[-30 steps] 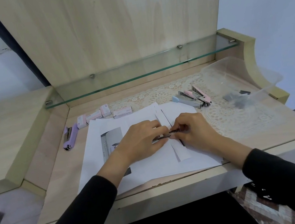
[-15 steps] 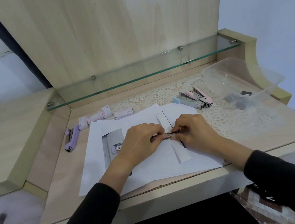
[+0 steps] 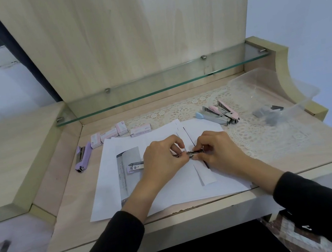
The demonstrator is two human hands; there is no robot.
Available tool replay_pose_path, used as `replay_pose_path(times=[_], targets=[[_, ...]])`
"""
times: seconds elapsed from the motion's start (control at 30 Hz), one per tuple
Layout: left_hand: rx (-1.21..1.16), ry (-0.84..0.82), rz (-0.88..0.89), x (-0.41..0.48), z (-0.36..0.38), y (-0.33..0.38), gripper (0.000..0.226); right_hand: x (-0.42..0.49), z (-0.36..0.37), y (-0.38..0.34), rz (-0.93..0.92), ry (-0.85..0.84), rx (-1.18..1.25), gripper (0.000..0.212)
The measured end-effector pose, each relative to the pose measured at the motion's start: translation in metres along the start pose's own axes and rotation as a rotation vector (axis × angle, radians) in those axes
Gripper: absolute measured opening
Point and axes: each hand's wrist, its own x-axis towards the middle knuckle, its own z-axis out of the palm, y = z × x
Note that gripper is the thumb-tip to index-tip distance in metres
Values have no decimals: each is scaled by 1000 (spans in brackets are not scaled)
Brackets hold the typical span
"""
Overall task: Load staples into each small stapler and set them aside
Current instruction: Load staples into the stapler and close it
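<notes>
A small stapler [image 3: 135,165] with a metal staple channel lies across the white paper sheets [image 3: 109,188] in the middle of the desk. My left hand [image 3: 162,159] grips its body, with the metal front end sticking out to the left. My right hand [image 3: 215,150] pinches the right end of the metal part at the fingertips; what lies between the fingers is hidden. A purple stapler [image 3: 82,157] lies at the left of the desk. Three more staplers [image 3: 220,113], blue and pink, lie together at the back right. Several small pink staple boxes [image 3: 117,131] sit at the back.
A clear plastic tub [image 3: 299,90] at the back right holds grey staple strips [image 3: 268,114]. A lace doily [image 3: 261,138] covers the right of the desk. A glass shelf [image 3: 154,88] runs along the back. Drawers are at the lower left.
The hands stay on the stapler at the desk's middle. The stapler's metal front end now shows further out to the left of my left hand.
</notes>
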Motion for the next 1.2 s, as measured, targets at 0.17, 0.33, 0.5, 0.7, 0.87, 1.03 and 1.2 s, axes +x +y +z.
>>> replay_pose_path(times=[0.17,0.33,0.5,0.7,0.87,1.03,1.2], targets=[[-45,76,-6,-7,8,3,4,-1,0,0,-14,7,7,11],[-68,164,83,-11,16,1,11,0,1,0,-25,5,4,12],[-13,151,176,-10,15,-3,16,0,0,1,-27,12,14,9],[-93,106,129,-10,13,-5,20,0,-1,2,-25,-5,36,9],[-119,72,99,-8,12,-3,23,1,0,2,-18,-10,40,9],[-223,40,87,-9,3,-9,21,0,0,2,-9,-9,28,8],[-271,71,128,-16,-5,-19,27,-1,-1,1,-6,-14,16,8]])
